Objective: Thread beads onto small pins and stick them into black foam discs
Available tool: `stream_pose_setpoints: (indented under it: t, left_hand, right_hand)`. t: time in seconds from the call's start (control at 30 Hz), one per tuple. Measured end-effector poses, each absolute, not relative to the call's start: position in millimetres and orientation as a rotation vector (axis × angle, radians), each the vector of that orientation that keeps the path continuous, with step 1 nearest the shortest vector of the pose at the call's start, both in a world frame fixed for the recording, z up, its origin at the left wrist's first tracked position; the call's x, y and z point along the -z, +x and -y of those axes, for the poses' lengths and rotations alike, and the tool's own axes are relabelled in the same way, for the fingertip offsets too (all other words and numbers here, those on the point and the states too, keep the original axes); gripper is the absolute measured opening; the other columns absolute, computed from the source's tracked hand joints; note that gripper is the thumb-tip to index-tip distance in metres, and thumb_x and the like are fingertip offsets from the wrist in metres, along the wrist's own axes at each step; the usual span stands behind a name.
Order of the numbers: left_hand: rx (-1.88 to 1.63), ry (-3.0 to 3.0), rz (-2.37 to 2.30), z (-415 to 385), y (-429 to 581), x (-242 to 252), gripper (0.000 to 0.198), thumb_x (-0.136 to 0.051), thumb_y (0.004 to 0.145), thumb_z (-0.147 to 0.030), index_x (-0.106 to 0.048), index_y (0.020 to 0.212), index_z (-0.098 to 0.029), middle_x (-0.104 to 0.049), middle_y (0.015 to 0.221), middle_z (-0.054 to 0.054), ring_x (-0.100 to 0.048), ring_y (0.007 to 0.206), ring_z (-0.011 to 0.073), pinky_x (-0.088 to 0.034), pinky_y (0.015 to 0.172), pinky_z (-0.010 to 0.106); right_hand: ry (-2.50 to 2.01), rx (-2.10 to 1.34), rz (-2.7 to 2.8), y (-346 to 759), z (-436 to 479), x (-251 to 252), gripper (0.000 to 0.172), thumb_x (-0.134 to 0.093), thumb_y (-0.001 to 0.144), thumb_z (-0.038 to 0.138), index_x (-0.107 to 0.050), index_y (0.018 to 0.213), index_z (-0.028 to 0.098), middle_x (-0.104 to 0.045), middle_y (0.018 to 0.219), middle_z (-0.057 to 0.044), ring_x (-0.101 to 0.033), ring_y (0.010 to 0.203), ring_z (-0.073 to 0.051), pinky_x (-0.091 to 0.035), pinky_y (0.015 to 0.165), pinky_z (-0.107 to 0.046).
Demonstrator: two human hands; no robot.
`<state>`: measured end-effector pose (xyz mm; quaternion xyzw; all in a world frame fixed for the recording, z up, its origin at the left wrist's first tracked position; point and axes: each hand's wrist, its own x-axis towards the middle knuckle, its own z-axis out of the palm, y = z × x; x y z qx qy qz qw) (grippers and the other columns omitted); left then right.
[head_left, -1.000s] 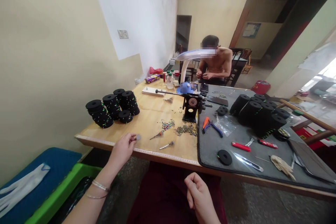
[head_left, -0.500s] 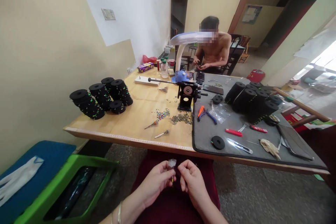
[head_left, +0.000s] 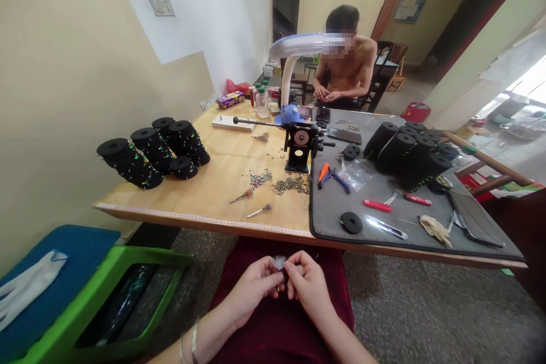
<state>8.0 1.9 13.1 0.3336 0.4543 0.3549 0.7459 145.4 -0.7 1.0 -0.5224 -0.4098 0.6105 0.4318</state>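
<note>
Item: small pale tuft [head_left: 279,262], fine strands fanned upward. Location: above a dark red cloth [head_left: 281,330] over the lap, in front of the near edge of the tabletop [head_left: 222,185], off its surface.

Left hand [head_left: 258,278]: grip pinching the tuft low down, thumb against the bent fingers. A yellow bit [head_left: 278,289] shows beneath; whether it belongs to the tuft is unclear.

Right hand [head_left: 306,276]: fingers curled, tips at the tuft's right edge; whether the grip has closed on a strand cannot be told.

Handling, as judged: very light; the strands likely thin, springy and easily bent or scattered, perhaps slippery singly. Best held at the gathered base, with light fingertip pressure; single strands best taken near their free ends.

Nearby, on the wood: one orange-marked bundle [head_left: 243,195]; one white-stemmed bundle [head_left: 259,211]; a scatter of coloured beads [head_left: 261,178]; a heap of small dark-and-pale pieces [head_left: 290,185]; one black machine with a dial [head_left: 300,148].

On the grey mat [head_left: 330,216], to the right: one pair of pliers [head_left: 325,174], handles spread; one black foam ring [head_left: 352,222], lying flat.
</note>
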Motion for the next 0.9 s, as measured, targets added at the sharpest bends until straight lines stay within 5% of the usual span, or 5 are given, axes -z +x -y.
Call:
stream_pose_setpoints:
  t: [0.2, 0.43, 0.9]
  left_hand:
    - [-0.789, 0.776, -0.993, -2, 9, -14, 0.025, -0.074, 0.069, -0.031, -0.058, 0.075, -0.013, -0.059, 0.066, 0.0, -0.054, 0.06, 0.0117, -0.039, 0.053, 0.023]
    - [-0.833, 0.608, -0.959, -2, 9, -7, 0.024, -0.076, 0.067, -0.026, -0.058, 0.076, -0.014, -0.054, 0.069, -0.002, -0.053, 0.064, 0.01, -0.04, 0.056, 0.021]
    - [-0.889, 0.659, -1.055, -7, 6, 7, 0.026, -0.073, 0.07, -0.033, -0.055, 0.07, -0.015, -0.051, 0.062, -0.004, -0.046, 0.056, 0.0079, -0.037, 0.052, 0.02]
  right_hand:
    - [-1.283, -1.53, 1.019, 145, 0, 3, 0.042, -0.063, 0.071, 0.059, -0.047, 0.07, 0.021, -0.046, 0.032, 0.011, -0.035, 0.027, -0.006, -0.037, 0.039, -0.019]
    - [-1.319, -1.57, 0.953, 147, 0, 5, 0.04, -0.065, 0.071, 0.056, -0.048, 0.071, 0.02, -0.045, 0.031, 0.01, -0.028, 0.027, -0.004, -0.02, 0.033, -0.016]
    - [-1.272, -1.828, 0.935, 150, 7, 14, 0.044, -0.065, 0.069, 0.059, -0.047, 0.067, 0.019, -0.049, 0.031, 0.009, -0.028, 0.024, -0.003, -0.015, 0.03, -0.016]
